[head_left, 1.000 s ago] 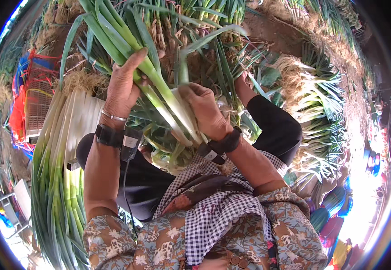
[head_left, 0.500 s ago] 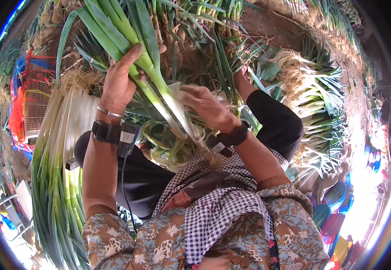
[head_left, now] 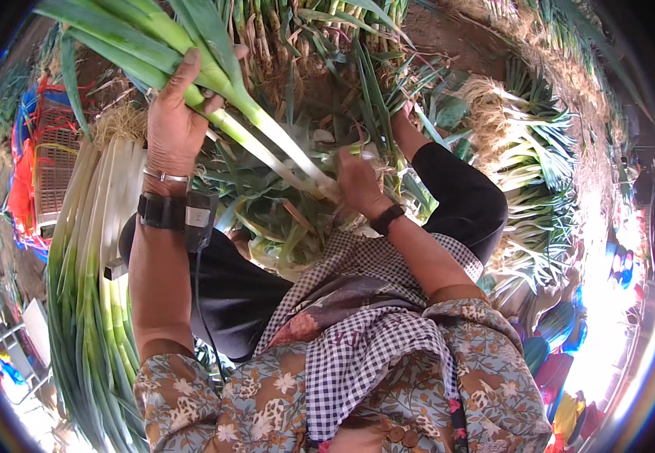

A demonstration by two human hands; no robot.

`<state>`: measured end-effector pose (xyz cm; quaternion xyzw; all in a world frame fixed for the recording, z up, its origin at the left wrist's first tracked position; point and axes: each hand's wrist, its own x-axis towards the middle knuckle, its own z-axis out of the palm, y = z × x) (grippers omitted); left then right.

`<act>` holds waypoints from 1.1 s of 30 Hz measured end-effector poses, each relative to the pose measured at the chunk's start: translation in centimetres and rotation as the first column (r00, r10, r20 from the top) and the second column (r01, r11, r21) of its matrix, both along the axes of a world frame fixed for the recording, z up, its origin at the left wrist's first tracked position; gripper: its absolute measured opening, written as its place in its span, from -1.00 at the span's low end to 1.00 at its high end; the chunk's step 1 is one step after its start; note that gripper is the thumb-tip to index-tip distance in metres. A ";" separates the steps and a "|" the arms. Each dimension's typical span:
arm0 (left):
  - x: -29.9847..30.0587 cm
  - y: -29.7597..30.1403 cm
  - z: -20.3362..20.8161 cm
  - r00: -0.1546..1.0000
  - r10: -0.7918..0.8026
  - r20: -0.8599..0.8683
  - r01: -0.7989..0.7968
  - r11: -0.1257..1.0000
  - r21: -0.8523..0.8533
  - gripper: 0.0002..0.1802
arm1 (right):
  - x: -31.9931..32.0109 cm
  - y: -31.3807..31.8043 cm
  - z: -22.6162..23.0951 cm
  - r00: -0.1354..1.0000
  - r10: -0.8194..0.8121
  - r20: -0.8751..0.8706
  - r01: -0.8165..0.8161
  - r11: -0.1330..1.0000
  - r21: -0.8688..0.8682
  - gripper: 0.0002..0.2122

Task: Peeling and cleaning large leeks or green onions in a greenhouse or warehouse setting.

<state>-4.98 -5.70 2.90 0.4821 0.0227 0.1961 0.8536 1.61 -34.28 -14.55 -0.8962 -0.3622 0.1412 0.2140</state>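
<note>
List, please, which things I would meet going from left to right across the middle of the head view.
Brown basket, stacked leeks, left hand, right hand, black-clad right knee, row of rooted leeks. The held leeks are left out, because they overlap the left hand.

Brown crate (head_left: 56,189), red material (head_left: 21,183) beside it, white panel (head_left: 37,329), soil (head_left: 452,44)
</note>
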 end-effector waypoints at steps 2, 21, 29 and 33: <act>0.3 0.8 0.7 0.998 0.064 -0.011 -0.063 0.998 0.019 -0.71 | -0.4 -4.2 -3.8 0.998 0.021 0.051 -0.019 1.000 -0.025 -0.87; -1.8 8.7 2.1 0.968 0.248 -0.028 -0.245 0.967 0.075 -0.65 | -5.3 -0.3 11.1 0.713 0.391 -0.581 -0.050 0.856 0.515 -0.66; 0.1 5.8 -0.6 0.816 0.543 -0.201 -0.536 0.839 0.093 -0.74 | -5.7 3.8 13.1 0.902 0.432 0.001 -0.346 0.722 0.600 -0.83; 0.1 6.5 -1.1 0.681 0.699 -0.219 -0.693 0.711 0.116 -0.78 | -7.5 0.5 13.7 0.954 0.235 -0.184 -0.095 0.824 0.559 -0.83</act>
